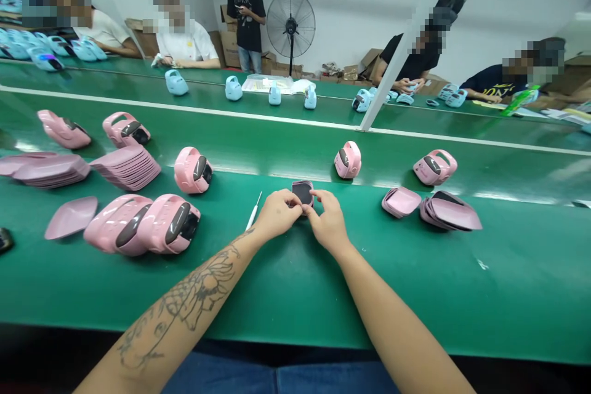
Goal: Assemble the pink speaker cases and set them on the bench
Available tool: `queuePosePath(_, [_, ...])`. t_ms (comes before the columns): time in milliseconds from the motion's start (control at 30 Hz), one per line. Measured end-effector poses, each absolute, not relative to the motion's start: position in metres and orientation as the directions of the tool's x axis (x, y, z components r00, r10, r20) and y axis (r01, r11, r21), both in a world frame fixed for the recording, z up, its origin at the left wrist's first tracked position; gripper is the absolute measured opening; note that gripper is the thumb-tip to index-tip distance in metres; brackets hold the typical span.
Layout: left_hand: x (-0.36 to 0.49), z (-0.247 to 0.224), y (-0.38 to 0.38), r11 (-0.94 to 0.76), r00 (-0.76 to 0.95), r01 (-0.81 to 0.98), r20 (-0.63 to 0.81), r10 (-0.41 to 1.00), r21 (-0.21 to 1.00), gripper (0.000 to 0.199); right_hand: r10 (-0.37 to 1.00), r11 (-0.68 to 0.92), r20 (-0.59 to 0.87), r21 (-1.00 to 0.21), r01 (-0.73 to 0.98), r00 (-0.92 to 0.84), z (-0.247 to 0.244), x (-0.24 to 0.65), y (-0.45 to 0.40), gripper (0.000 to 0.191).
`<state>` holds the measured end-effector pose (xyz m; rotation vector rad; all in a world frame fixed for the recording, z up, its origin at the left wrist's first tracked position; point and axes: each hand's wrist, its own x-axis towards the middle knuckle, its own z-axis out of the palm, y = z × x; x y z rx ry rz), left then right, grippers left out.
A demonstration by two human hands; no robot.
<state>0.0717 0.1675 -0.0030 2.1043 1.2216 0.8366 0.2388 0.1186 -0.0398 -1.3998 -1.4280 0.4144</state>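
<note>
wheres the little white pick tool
In the head view, the white-handled pick lies on the green workbench just left of the person's left hand, between it and a pink casing.

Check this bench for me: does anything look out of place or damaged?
No damage shows, but the right-hand stack of pink covers has slumped sideways, unlike the neater stack at left, and one pink cover lies loose by itself near that neater stack.

A pedestal fan [290, 24] and cardboard boxes [232, 49] line the white wall [360, 0].
</note>
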Motion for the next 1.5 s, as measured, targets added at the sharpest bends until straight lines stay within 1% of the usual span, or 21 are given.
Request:
queuePosePath(133, [0.074, -0.003, 0.167, -0.404, 0.375, 0.527, 0.222, 0.900, 0.748, 0.019, 0.900, 0.247, 0.385, -0.836, 0.491, 0.203, -0.045, 0.242, 0.121, 0.040])
queuePosePath(333, [0.076, -0.001, 0.163, -0.419, 0.361, 0.504, 0.257, 0.896, 0.755, 0.023, 0.920, 0.208, 0.328, -0.872, 0.442, 0.213, -0.048, 0.241, 0.121, 0.050])
queuePosePath(400, [0.076, 0.000, 0.163, -0.442, 0.342, 0.493, 0.300, 0.890, 0.749, 0.023, 0.924, 0.191, 0.308, -0.886, 0.424, 0.227, -0.049, 0.242, 0.121, 0.057])
queuePosePath(533, [0.073, 0.003, 0.160, -0.490, 0.277, 0.463, 0.405, 0.871, 0.738, 0.023, 0.916, 0.145, 0.266, -0.918, 0.370, 0.300, -0.047, 0.244, 0.119, 0.080])
queuePosePath(600, [0.071, 0.006, 0.155, -0.506, 0.232, 0.446, 0.451, 0.862, 0.738, 0.024, 0.911, 0.139, 0.249, -0.935, 0.325, 0.327, -0.045, 0.246, 0.117, 0.087])
queuePosePath(667, [0.071, 0.010, 0.145, -0.535, 0.205, 0.423, 0.498, 0.842, 0.731, 0.023, 0.918, 0.158, 0.237, -0.954, 0.254, 0.319, -0.041, 0.245, 0.114, 0.090])
queuePosePath(767, [0.076, 0.016, 0.125, -0.600, 0.226, 0.371, 0.557, 0.799, 0.709, 0.021, 0.932, 0.222, 0.239, -0.971, 0.093, 0.273, -0.036, 0.242, 0.107, 0.096])
queuePosePath(900, [0.093, 0.024, 0.099, -0.652, 0.274, 0.314, 0.592, 0.758, 0.690, 0.023, 0.932, 0.290, 0.244, -0.946, -0.146, 0.268, -0.029, 0.236, 0.096, 0.105])
queuePosePath(967, [0.100, 0.029, 0.090, -0.669, 0.291, 0.268, 0.603, 0.743, 0.694, 0.020, 0.930, 0.304, 0.233, -0.922, -0.239, 0.283, -0.025, 0.235, 0.091, 0.100])
queuePosePath(1000, [0.099, 0.033, 0.087, -0.679, 0.307, 0.253, 0.608, 0.732, 0.690, 0.025, 0.929, 0.308, 0.223, -0.909, -0.283, 0.294, -0.022, 0.235, 0.089, 0.092])
queuePosePath(1067, [0.086, 0.041, 0.080, -0.704, 0.347, 0.286, 0.614, 0.709, 0.650, 0.049, 0.928, 0.313, 0.188, -0.862, -0.399, 0.322, -0.014, 0.236, 0.086, 0.074])
queuePosePath(1100, [0.071, 0.046, 0.078, -0.716, 0.365, 0.351, 0.616, 0.698, 0.603, 0.059, 0.929, 0.312, 0.164, -0.828, -0.467, 0.330, -0.009, 0.238, 0.085, 0.069])
queuePosePath(1133, [0.051, 0.050, 0.076, -0.716, 0.375, 0.440, 0.613, 0.695, 0.543, 0.063, 0.934, 0.307, 0.142, -0.790, -0.531, 0.329, -0.005, 0.240, 0.083, 0.069])
queuePosePath(1167, [0.025, 0.055, 0.076, -0.701, 0.369, 0.553, 0.622, 0.691, 0.450, 0.063, 0.940, 0.297, 0.125, -0.757, -0.583, 0.317, 0.000, 0.242, 0.082, 0.072])
queuePosePath(1200, [-0.006, 0.059, 0.077, -0.644, 0.349, 0.680, 0.618, 0.704, 0.350, 0.064, 0.948, 0.282, 0.116, -0.737, -0.614, 0.296, 0.004, 0.244, 0.081, 0.075])
queuePosePath(1267, [-0.074, 0.065, 0.084, -0.457, 0.302, 0.869, 0.528, 0.794, 0.191, 0.077, 0.966, 0.237, 0.112, -0.746, -0.622, 0.234, 0.009, 0.248, 0.080, 0.083])
queuePosePath(1300, [-0.107, 0.068, 0.090, -0.381, 0.294, 0.915, 0.431, 0.853, 0.130, 0.084, 0.973, 0.212, 0.109, -0.759, -0.616, 0.202, 0.011, 0.249, 0.079, 0.085])
queuePosePath(1367, [-0.162, 0.071, 0.106, -0.290, 0.269, 0.956, 0.255, 0.929, 0.048, 0.100, 0.985, 0.165, 0.094, -0.773, -0.612, 0.148, 0.013, 0.250, 0.078, 0.089])
queuePosePath(1400, [-0.182, 0.073, 0.114, -0.281, 0.276, 0.960, 0.167, 0.947, 0.011, 0.106, 0.989, 0.143, 0.083, -0.774, -0.617, 0.125, 0.014, 0.249, 0.077, 0.090])
queuePosePath(1433, [-0.195, 0.074, 0.123, -0.306, 0.306, 0.952, 0.084, 0.948, -0.015, 0.107, 0.992, 0.122, 0.072, -0.773, -0.623, 0.105, 0.015, 0.248, 0.077, 0.091])
queuePosePath(1500, [-0.206, 0.078, 0.137, -0.399, 0.398, 0.917, -0.038, 0.916, -0.010, 0.102, 0.996, 0.084, 0.050, -0.772, -0.630, 0.070, 0.018, 0.244, 0.074, 0.093])
